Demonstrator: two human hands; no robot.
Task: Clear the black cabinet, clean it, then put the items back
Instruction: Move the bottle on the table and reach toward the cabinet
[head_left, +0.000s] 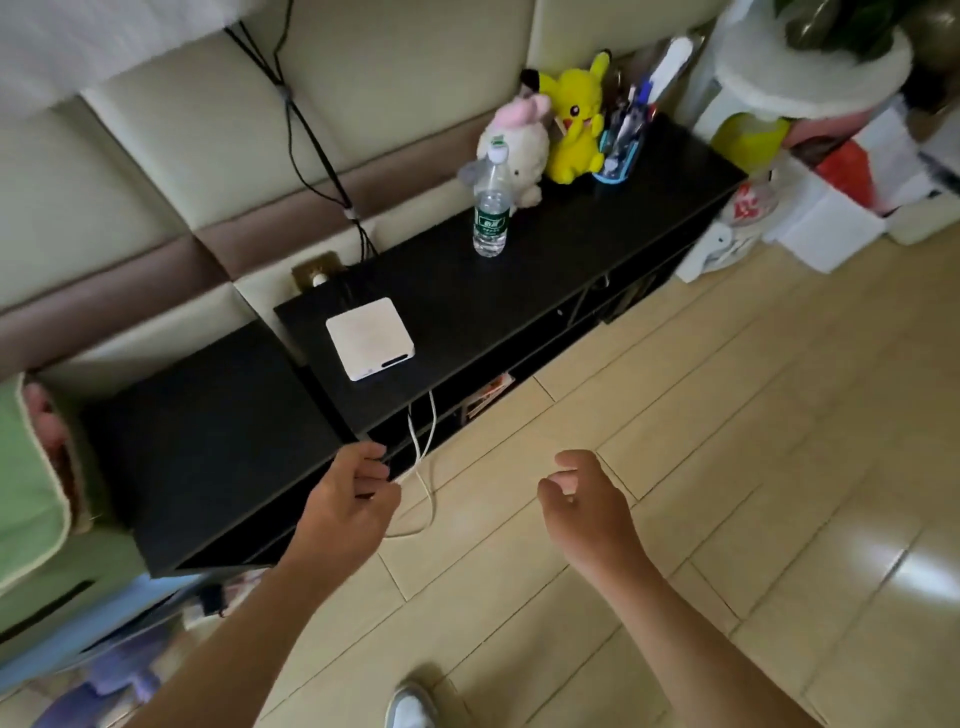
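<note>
Here, the black cabinet (545, 291) stands along the padded wall, carrying a white box (370, 338), a water bottle (491, 208), a pink-and-white plush (517, 145), a yellow plush (574, 119) and a blue pen holder (621, 150). The left hand (348, 499) curls at the cabinet's front edge, its grip seemingly pinching a white cable (423, 467). The right hand (587, 499) hovers over the floor, loosely open, holding nothing.

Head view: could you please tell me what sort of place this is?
Probably a lived-in room at home: a low black cabinet against a padded wall, plush toys and a water bottle on top, pale floor tiles.
</note>
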